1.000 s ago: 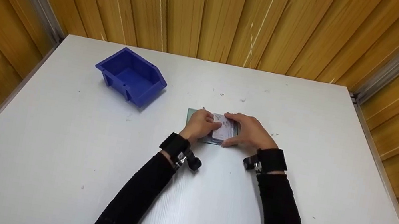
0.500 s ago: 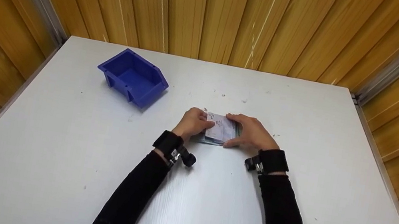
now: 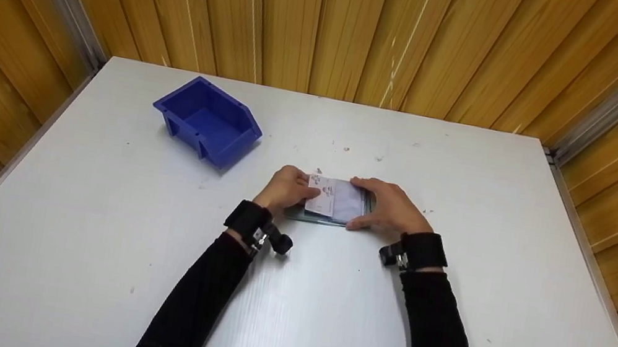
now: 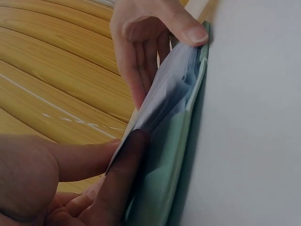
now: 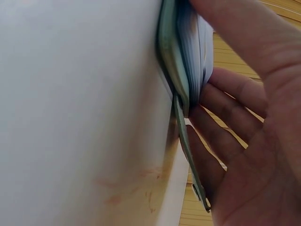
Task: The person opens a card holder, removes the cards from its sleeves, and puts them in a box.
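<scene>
A green-covered card holder [image 3: 349, 204] with a stack of clear sleeves lies spread on the white table between both hands. My left hand [image 3: 283, 187] pinches a white printed card [image 3: 320, 199] between thumb and index finger, above the holder's left part. In the left wrist view, the index finger reaches under the card, over the green cover [image 4: 162, 183]. My right hand [image 3: 394, 208] grips the holder's right side, thumb at the near edge and fingers at the far edge. In the right wrist view, a thin green flap [image 5: 186, 146] stands out from the stack beside the fingers.
A blue plastic bin [image 3: 209, 126] stands at the back left of the white table [image 3: 512, 308]. Wood-patterned panels [image 3: 347, 23] rise behind the table and along both sides. Small marks dot the tabletop behind the hands.
My left hand has moved left with the printed card, uncovering more of the pale sleeve at its right. The right hand has stayed at the holder's right side.
</scene>
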{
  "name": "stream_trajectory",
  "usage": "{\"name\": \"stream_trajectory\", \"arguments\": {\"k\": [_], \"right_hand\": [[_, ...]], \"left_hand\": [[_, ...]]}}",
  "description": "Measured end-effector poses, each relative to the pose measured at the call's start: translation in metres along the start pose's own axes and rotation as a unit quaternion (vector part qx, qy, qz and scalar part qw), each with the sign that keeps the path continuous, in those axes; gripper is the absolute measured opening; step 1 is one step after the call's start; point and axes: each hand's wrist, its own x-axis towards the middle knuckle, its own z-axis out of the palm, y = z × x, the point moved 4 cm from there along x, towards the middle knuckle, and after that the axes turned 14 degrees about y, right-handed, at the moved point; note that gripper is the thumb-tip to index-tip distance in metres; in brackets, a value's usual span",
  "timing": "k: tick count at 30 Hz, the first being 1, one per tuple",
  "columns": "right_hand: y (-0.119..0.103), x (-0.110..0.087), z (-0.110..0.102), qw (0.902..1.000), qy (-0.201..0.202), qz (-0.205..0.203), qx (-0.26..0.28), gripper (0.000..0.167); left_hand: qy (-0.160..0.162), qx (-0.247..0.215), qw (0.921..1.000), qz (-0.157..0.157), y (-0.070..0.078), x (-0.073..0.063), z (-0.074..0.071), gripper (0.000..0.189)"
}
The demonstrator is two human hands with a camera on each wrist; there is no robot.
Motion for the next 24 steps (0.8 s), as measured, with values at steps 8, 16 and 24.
{"name": "stream_trajectory", "arguments": {"k": [8, 16, 24], "right_hand": [[0.0, 0.0, 0.0, 1.0, -0.001, 0.002, 0.006, 0.101], [0.0, 0.0, -0.001, 1.0, 0.001, 0.003, 0.0, 0.102], [0.0, -0.001, 0.0, 0.9999, 0.006, 0.007, 0.005, 0.1]], "left_hand": [[0.012, -0.05, 0.9983, -0.025, 0.017, -0.001, -0.033, 0.041], [0.017, -0.125, 0.9919, -0.011, 0.046, -0.004, -0.053, 0.038], [0.055, -0.137, 0.989, 0.0, 0.045, 0.004, -0.069, 0.04]]}}
